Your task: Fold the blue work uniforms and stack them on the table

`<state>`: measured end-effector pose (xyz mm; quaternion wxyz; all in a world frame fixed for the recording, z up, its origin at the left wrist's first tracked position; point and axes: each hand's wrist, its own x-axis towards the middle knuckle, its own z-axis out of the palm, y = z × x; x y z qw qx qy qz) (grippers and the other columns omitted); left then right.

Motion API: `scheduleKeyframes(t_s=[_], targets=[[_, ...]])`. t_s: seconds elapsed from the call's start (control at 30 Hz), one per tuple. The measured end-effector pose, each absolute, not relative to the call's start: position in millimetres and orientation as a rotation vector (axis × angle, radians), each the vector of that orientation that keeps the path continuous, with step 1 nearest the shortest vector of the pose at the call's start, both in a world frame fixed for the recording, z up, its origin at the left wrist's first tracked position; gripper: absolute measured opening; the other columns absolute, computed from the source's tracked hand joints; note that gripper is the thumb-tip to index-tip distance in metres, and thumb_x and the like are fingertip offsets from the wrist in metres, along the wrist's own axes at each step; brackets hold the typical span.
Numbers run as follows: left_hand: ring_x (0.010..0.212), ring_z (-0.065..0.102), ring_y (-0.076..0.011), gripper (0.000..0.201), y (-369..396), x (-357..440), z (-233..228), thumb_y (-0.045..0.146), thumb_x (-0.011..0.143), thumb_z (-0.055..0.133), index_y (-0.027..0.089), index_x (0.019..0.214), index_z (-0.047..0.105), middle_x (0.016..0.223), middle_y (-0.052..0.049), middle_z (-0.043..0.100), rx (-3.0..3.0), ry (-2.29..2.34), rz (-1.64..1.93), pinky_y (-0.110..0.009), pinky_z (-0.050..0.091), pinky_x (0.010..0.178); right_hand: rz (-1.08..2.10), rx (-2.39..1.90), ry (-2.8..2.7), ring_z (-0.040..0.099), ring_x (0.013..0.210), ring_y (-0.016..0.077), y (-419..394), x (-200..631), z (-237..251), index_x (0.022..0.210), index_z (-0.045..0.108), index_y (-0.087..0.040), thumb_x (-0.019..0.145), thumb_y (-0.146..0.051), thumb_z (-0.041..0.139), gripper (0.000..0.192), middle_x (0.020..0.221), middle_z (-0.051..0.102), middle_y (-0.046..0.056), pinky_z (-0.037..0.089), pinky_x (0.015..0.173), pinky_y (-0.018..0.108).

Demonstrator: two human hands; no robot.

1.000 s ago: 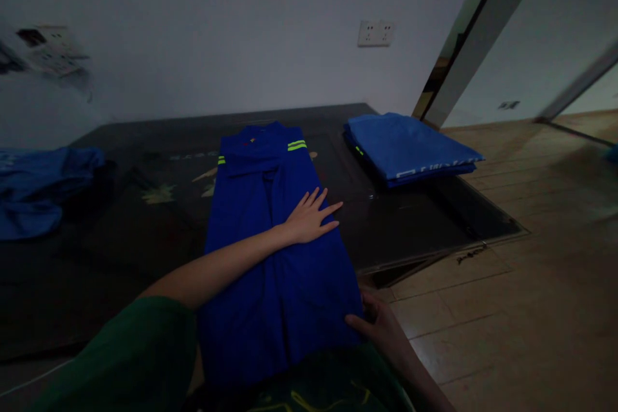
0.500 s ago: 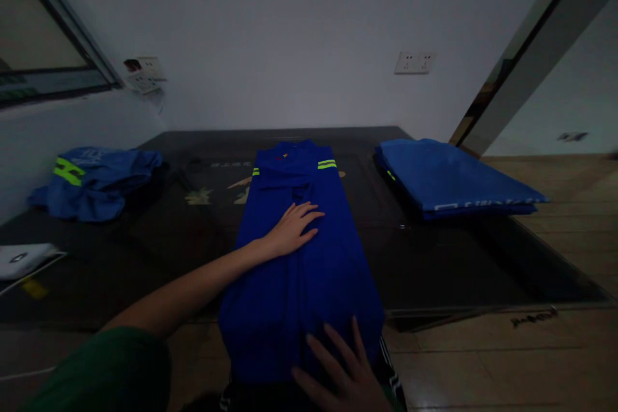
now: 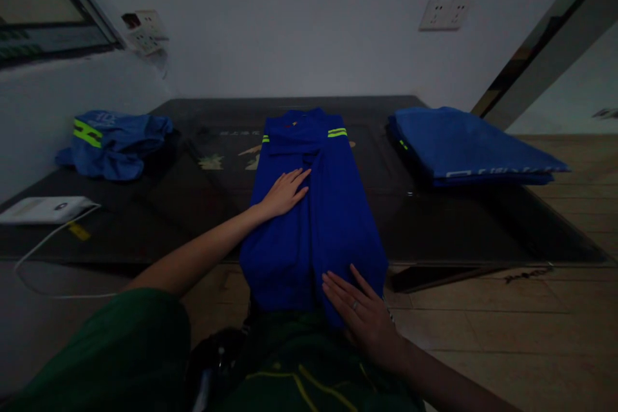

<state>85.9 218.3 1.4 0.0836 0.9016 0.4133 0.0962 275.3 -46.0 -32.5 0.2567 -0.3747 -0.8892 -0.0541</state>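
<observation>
A dark blue shirt (image 3: pixel 350 212) is lying long and flat in the middle of the frame, with its bottom end hanging past the table's near edge. The left hand (image 3: pixel 284 194) is resting on it near the center, fingers straight, not gripping. The right hand (image 3: pixel 360 312) is lying on the shirt's bottom right part at the lower middle, also flat and not clutching anything. The shirt could be slipping down if the hanging end gets tugged, and its cloth could be bunching up if a palm pushes sideways. The dark, smooth table (image 3: pixel 458 225) is holding a blue folded pile (image 3: pixel 468 141) on the right, a crumpled blue cloth (image 3: pixel 116 141) at left, and a white gadget (image 3: pixel 43 209) at the left edge. Behind, a pale wall (image 3: pixel 290 26) is carrying a socket (image 3: pixel 443 15) at upper right. Wooden-looking floor (image 3: pixel 483 335) is showing at lower right, and the room is looking dim.
</observation>
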Motion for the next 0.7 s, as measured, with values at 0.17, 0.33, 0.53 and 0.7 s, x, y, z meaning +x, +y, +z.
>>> scheduleKeyframes(t_s=[0.17, 0.33, 0.53, 0.7], targets=[[0.143, 0.026, -0.0215, 0.053, 220.0, 86.8, -0.3, 0.029, 0.096, 0.03, 0.019, 0.148, 0.028, 0.155, -0.011, 0.029, 2.7, 1.26, 0.238, -0.045, 0.017, 0.117, -0.171, -1.002, -2.398, 0.033, 0.14, 0.0204, -52.7, 274.8, -40.4, 0.137, 0.044, -0.006, 0.082, -0.005, 0.037, 0.056, 0.135, 0.057, 0.013, 0.024, 0.116, 0.054], [0.142, 0.029, -0.0234, 0.051, 222.9, 85.4, -6.0, 0.029, 0.095, 0.034, 0.019, 0.145, 0.035, 0.153, -0.011, 0.033, 2.677, 1.216, 0.332, -0.049, 0.019, 0.117, -0.218, -1.07, -2.47, 0.036, 0.138, 0.0261, -49.5, 265.8, -55.6, 0.138, 0.046, -0.017, 0.089, -0.021, 0.051, 0.049, 0.141, 0.05, 0.015, 0.024, 0.113, 0.059], [0.124, 0.05, -0.0221, 0.045, 260.6, 78.5, 1.9, 0.025, 0.09, 0.046, 0.016, 0.134, 0.047, 0.134, -0.011, 0.055, 2.583, 1.136, 0.615, -0.038, 0.039, 0.107, -0.242, -0.836, -2.434, 0.053, 0.121, 0.0225, -23.2, 284.9, -17.0, 0.116, 0.062, -0.021, 0.09, -0.039, 0.057, 0.033, 0.127, 0.063, 0.01, 0.048, 0.098, 0.039], [0.12, 0.049, -0.027, 0.048, 317.5, 73.2, 13.5, 0.015, 0.084, 0.052, 0.021, 0.131, 0.051, 0.128, -0.009, 0.056, 2.765, 1.417, 0.675, -0.043, 0.042, 0.099, 0.164, -1.028, -2.302, 0.061, 0.1, 0.0151, 74.5, 311.4, 50.0, 0.113, 0.063, -0.022, 0.094, -0.019, 0.048, 0.025, 0.107, 0.068, 0.007, 0.052, 0.085, 0.027]])
